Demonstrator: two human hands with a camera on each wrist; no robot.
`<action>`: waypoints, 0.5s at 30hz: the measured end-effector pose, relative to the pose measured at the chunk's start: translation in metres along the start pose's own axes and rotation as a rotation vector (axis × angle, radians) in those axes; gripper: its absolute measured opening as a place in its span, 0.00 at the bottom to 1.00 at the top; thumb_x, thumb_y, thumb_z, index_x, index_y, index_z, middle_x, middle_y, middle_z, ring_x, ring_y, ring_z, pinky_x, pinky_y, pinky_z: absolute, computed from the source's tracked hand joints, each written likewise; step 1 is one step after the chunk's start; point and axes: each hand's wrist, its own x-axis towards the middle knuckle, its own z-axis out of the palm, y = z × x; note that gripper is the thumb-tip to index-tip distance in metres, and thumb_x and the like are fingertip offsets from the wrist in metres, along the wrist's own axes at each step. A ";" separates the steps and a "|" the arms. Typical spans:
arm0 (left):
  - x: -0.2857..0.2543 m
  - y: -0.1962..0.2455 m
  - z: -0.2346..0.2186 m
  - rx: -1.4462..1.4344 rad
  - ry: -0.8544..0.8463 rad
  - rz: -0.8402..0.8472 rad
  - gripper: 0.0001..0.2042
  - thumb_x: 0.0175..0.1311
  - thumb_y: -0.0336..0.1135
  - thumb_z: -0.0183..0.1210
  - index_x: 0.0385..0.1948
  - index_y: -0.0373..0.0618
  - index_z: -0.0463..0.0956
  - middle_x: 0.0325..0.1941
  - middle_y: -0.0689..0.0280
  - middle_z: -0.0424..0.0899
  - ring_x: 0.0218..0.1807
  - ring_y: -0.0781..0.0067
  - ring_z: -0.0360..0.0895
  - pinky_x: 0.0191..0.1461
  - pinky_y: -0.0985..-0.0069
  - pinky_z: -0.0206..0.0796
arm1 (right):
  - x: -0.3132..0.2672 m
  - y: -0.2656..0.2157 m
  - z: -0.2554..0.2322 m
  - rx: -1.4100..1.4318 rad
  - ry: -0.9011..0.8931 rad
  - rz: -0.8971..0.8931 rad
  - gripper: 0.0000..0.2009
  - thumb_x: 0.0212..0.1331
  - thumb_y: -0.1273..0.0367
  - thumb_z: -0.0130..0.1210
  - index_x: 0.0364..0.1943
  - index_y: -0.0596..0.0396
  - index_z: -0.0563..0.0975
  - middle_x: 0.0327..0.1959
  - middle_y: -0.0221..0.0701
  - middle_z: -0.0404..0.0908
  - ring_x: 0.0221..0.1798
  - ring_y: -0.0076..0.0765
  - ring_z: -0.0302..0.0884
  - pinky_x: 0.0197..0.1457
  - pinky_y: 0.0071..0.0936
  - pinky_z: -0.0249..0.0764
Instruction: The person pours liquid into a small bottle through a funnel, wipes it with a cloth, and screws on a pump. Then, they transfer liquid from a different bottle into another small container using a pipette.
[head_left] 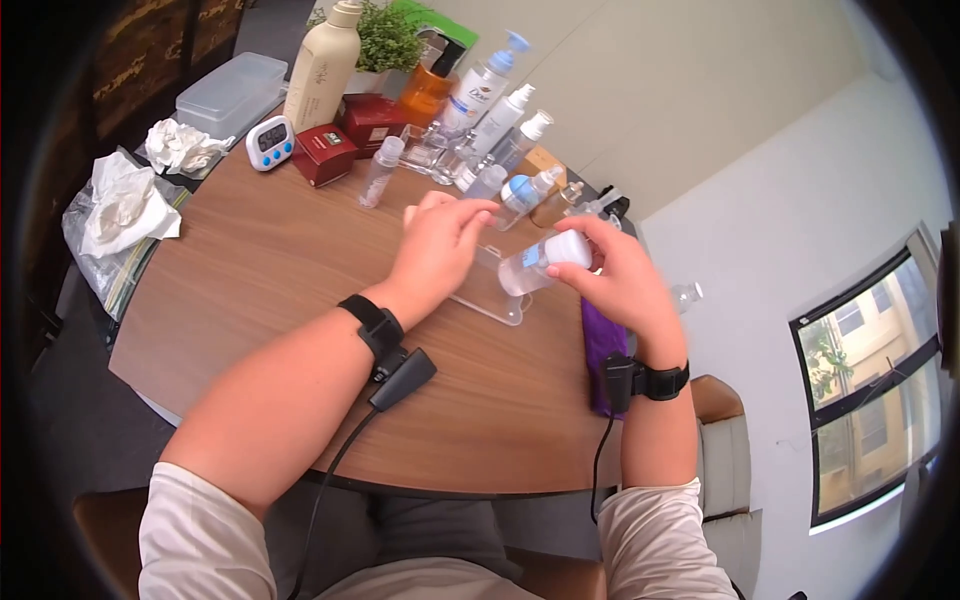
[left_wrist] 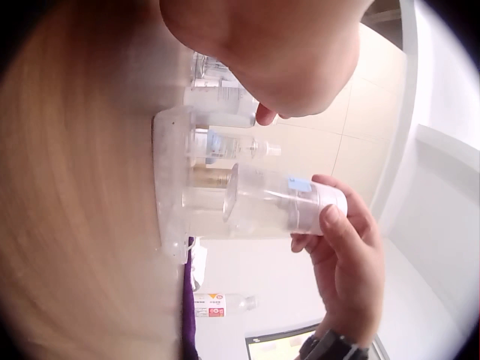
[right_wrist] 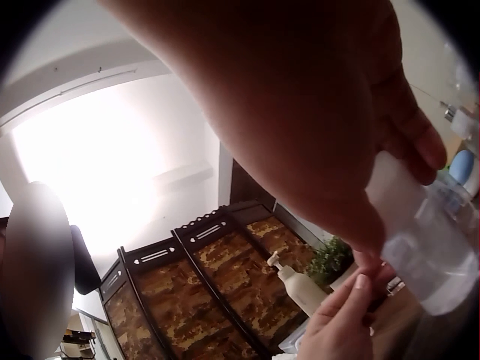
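Note:
My right hand (head_left: 625, 275) grips a clear bottle (head_left: 522, 270) by its wide white cap (head_left: 570, 250), thumb on the near side and fingers over the far side. The bottle lies tilted in the air, base toward the left, with a pale blue label (left_wrist: 298, 184) near the cap. Beneath it a shallow clear plastic tray (head_left: 497, 308) rests on the table. My left hand (head_left: 437, 250) hovers left of the bottle, its thumb and index finger close together, and nothing shows between them. Behind those fingers stands a small clear bottle (head_left: 487, 182).
Along the back stand a beige pump bottle (head_left: 325, 70), a potted plant (head_left: 385, 38), red boxes (head_left: 325, 155), an amber bottle (head_left: 425, 97), a Dove pump bottle (head_left: 475, 95) and several clear bottles. A timer (head_left: 270, 143) sits at left, a purple cloth (head_left: 603, 350) at right.

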 end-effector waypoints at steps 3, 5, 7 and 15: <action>0.003 -0.004 0.003 0.034 0.069 0.041 0.10 0.75 0.33 0.60 0.50 0.49 0.89 0.39 0.63 0.91 0.49 0.64 0.78 0.59 0.67 0.70 | -0.007 0.011 0.008 0.026 0.026 0.024 0.24 0.58 0.66 0.73 0.57 0.60 0.80 0.43 0.39 0.86 0.42 0.33 0.84 0.48 0.30 0.80; 0.002 0.000 0.000 0.024 0.031 0.007 0.08 0.71 0.32 0.65 0.46 0.47 0.90 0.40 0.61 0.90 0.47 0.63 0.81 0.55 0.66 0.73 | -0.007 0.025 0.019 0.201 0.141 -0.018 0.24 0.59 0.66 0.73 0.57 0.60 0.80 0.44 0.37 0.87 0.42 0.30 0.84 0.47 0.29 0.81; -0.001 0.001 -0.002 0.004 0.040 0.010 0.07 0.68 0.32 0.67 0.44 0.47 0.90 0.40 0.61 0.90 0.47 0.62 0.82 0.54 0.67 0.74 | -0.006 0.035 0.029 0.249 0.171 -0.020 0.24 0.59 0.66 0.73 0.57 0.59 0.80 0.44 0.36 0.86 0.41 0.31 0.84 0.47 0.29 0.81; 0.000 0.005 -0.014 -0.059 0.063 -0.043 0.07 0.60 0.29 0.73 0.38 0.42 0.88 0.39 0.61 0.89 0.47 0.64 0.82 0.54 0.68 0.75 | -0.022 0.057 0.043 0.285 0.102 0.013 0.24 0.61 0.67 0.72 0.59 0.59 0.78 0.48 0.36 0.86 0.48 0.31 0.85 0.52 0.28 0.81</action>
